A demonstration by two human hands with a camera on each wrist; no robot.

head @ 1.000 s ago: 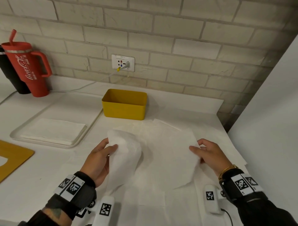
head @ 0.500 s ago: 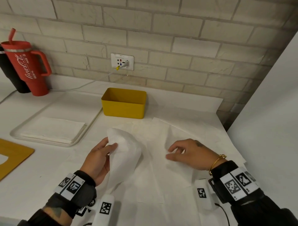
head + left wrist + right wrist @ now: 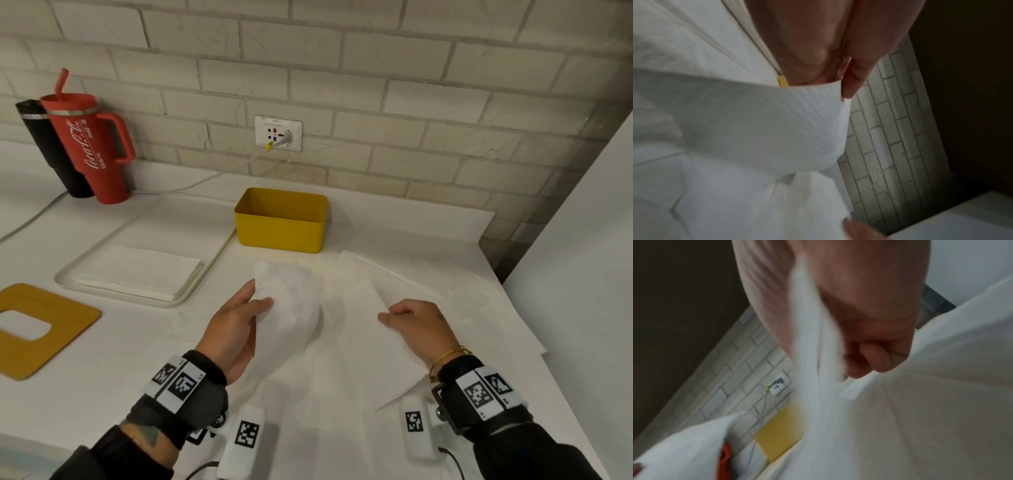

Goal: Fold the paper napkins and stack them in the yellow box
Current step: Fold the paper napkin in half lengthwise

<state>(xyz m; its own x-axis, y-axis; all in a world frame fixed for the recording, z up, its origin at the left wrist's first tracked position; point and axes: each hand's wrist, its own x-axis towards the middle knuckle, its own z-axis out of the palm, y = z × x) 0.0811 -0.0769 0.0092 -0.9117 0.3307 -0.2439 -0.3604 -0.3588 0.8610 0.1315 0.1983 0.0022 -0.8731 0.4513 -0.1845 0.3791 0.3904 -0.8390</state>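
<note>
A white paper napkin point(image 3: 342, 329) lies spread in front of me on the counter, over other loose sheets. My left hand point(image 3: 259, 294) pinches its left edge between thumb and fingers and holds that side lifted and curled; the left wrist view shows the raised napkin point(image 3: 766, 121) under the fingertips point(image 3: 851, 84). My right hand point(image 3: 383, 317) grips the right part of the sheet, and in the right wrist view the napkin point(image 3: 813, 345) runs between thumb and curled fingers point(image 3: 869, 356). The yellow box point(image 3: 281, 222) stands behind, at the wall; its inside is hidden.
A white tray point(image 3: 209, 270) at the left holds a stack of flat napkins point(image 3: 137, 274). A yellow lid with a cut-out point(image 3: 51, 353) lies at the far left. A red tumbler point(image 3: 89, 147) and a black bottle point(image 3: 44, 144) stand back left. A white wall point(image 3: 582, 274) borders the right.
My right hand carried the napkin's right edge leftward toward the middle and now pinches the sheet there. My left hand kept its hold on the raised left edge.
</note>
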